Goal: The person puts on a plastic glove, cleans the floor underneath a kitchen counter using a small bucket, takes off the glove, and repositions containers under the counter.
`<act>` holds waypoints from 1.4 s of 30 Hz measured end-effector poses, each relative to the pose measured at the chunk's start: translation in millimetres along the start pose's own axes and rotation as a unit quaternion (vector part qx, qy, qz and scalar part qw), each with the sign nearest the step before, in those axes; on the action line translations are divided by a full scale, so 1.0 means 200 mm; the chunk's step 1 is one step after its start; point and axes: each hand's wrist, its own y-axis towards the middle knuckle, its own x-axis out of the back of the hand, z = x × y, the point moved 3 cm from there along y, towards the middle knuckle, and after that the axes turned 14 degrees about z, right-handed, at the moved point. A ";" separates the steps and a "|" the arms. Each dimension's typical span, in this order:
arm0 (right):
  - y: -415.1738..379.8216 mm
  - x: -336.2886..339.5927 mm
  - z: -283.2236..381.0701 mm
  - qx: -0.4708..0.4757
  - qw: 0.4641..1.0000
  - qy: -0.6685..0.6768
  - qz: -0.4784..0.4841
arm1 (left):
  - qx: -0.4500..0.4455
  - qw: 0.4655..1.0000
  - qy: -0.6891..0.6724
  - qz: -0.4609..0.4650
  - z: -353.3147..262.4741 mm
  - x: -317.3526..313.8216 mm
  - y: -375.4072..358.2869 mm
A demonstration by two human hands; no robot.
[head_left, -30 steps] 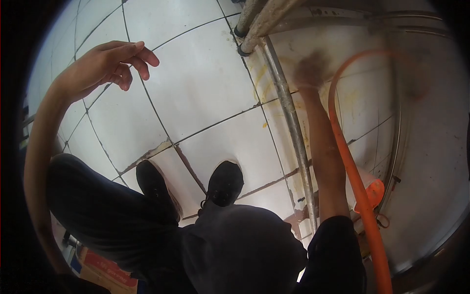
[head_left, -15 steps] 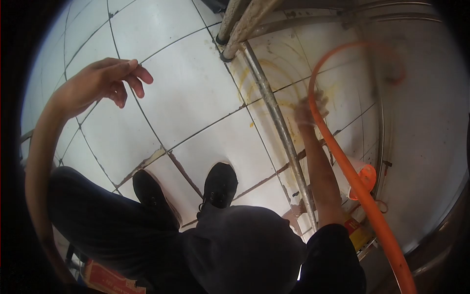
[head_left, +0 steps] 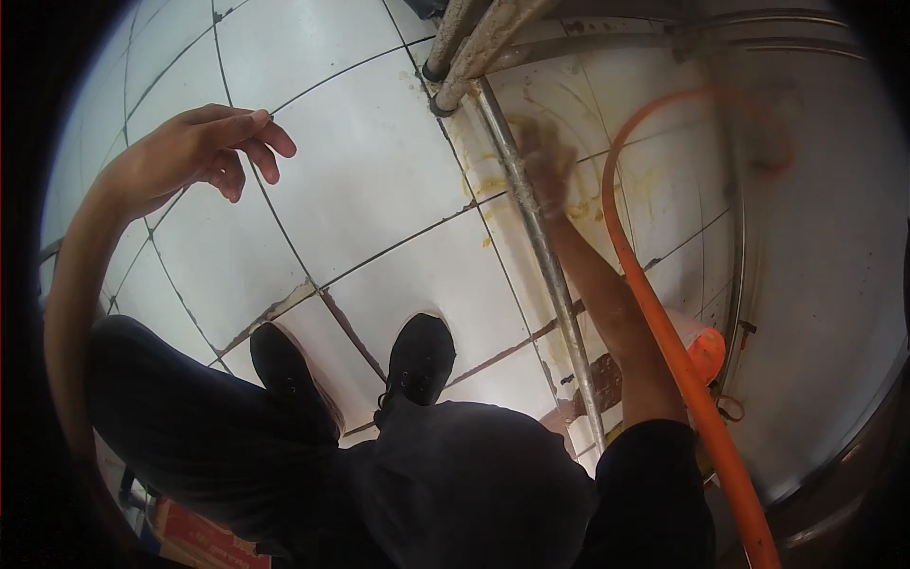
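My left hand (head_left: 213, 152) hovers over the white floor tiles (head_left: 351, 161) on the left, fingers apart and slightly curled, holding nothing. On the right, my right hand (head_left: 548, 171) is blurred by motion; it is at the yellow-brown smears (head_left: 588, 190) on the tiles, just beyond the slanted metal bar (head_left: 540, 228). Its fingers are too smeared to read, and whether anything lies under them cannot be seen. An orange hose (head_left: 654, 294) arches to the right of my right forearm, its far end blurred.
Metal legs (head_left: 464, 57) of a frame stand at the top centre. An orange and white container (head_left: 703, 356) is behind the hose. My dark shoes (head_left: 417, 360) are at the lower centre. A red box (head_left: 213, 541) sits at the bottom left, and metal rails (head_left: 787, 19) cross the top right.
My right hand has moved left and slightly up across the smeared tiles, closer to the metal bar. The hose has shifted slightly. My left hand has barely moved.
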 end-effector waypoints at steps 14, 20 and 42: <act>-0.33 -1.14 -0.27 -0.103 0.858 0.435 0.252 | -0.017 0.999 0.027 -0.001 0.00 0.00 -0.02; -0.19 -1.25 -0.15 -0.112 0.853 0.428 0.276 | -0.017 0.999 0.033 -0.017 0.07 0.05 0.00; -0.90 -0.50 -0.40 -0.079 -0.177 0.936 0.293 | -0.097 0.995 0.023 0.014 -0.13 -0.09 -0.12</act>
